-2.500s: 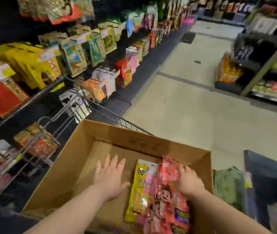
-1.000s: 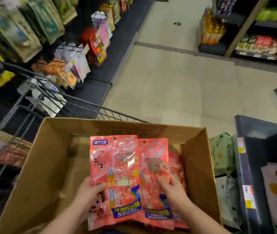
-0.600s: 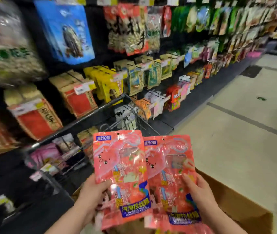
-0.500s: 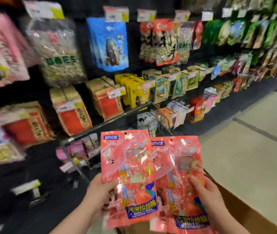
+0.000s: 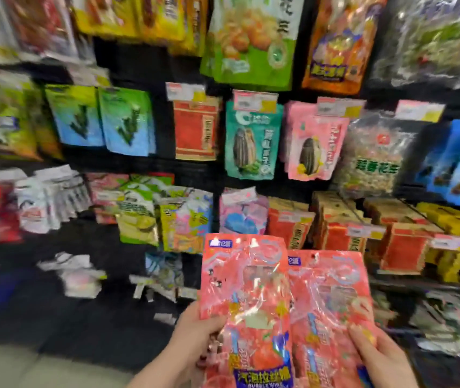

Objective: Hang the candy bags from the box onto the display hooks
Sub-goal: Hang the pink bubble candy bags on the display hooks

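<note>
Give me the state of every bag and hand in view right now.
left candy bag, upright, not hung, gripped by the left hand.
right candy bag, upright, not hung, partly behind the left one, held by the right hand.
teal seed bag, hanging on the display.
pink seed bag, hanging beside the teal one.

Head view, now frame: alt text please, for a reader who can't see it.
The left hand and right hand each hold up a red-pink candy bag, the left bag overlapping the right bag. Behind, rows of snack bags hang on a dark display wall; the picture is motion-blurred.
</note>
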A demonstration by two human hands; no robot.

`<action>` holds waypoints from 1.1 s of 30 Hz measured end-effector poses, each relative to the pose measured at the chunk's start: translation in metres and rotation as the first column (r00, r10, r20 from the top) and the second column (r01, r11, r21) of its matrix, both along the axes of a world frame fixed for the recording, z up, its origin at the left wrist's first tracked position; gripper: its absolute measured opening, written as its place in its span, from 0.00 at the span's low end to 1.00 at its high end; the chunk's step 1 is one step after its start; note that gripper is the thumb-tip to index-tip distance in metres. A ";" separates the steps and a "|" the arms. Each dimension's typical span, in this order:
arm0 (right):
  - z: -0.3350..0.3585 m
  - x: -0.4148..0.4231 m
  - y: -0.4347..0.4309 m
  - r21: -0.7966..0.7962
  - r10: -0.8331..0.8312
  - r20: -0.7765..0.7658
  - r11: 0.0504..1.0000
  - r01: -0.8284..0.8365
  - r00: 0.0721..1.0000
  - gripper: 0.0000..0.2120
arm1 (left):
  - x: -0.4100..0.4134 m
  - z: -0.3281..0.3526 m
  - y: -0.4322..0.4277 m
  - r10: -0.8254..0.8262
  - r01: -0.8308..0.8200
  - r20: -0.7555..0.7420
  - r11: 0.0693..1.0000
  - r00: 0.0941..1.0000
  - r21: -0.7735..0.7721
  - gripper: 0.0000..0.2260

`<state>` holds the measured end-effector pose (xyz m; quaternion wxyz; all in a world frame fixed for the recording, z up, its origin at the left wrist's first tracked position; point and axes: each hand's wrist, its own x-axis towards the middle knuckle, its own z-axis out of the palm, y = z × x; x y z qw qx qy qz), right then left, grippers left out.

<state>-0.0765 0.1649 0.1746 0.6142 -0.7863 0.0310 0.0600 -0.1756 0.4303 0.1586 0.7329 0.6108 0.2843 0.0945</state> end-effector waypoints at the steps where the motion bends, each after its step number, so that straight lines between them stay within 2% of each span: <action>1: -0.002 -0.003 0.033 0.006 0.040 -0.009 0.999 -0.040 0.999 0.04 | -0.016 0.003 0.029 0.036 -0.037 0.002 0.999 0.999 0.012 0.16; 4: -0.001 -0.021 0.131 0.014 0.184 0.009 0.983 -0.184 0.983 0.03 | -0.067 0.011 0.110 0.148 -0.149 0.020 0.987 0.989 0.063 0.18; 11: 0.000 -0.071 0.297 0.192 0.381 -0.065 0.912 -0.363 0.922 0.07 | -0.170 0.003 0.247 0.401 -0.405 0.062 0.907 0.914 0.116 0.06; 12: 0.002 -0.077 0.312 0.198 0.407 -0.066 0.900 -0.387 0.911 0.06 | -0.181 -0.001 0.263 0.424 -0.428 0.060 0.896 0.904 0.121 0.03; 17: 0.012 -0.095 0.372 0.270 0.515 -0.076 0.835 -0.480 0.854 0.08 | -0.221 -0.004 0.310 0.509 -0.512 0.058 0.852 0.859 0.109 0.02; 25: 0.014 -0.105 0.452 0.412 0.633 -0.150 0.738 -0.534 0.760 0.10 | -0.257 0.009 0.354 0.628 -0.629 0.056 0.777 0.776 0.010 0.06; 29: 0.009 -0.097 0.491 0.393 0.671 -0.181 0.720 -0.573 0.719 0.11 | -0.266 0.008 0.386 0.691 -0.692 0.051 0.722 0.721 0.002 0.05; 33: -0.006 -0.085 0.539 0.333 0.680 -0.162 0.720 -0.609 0.715 0.12 | -0.255 0.010 0.414 0.688 -0.689 0.038 0.724 0.725 0.025 0.07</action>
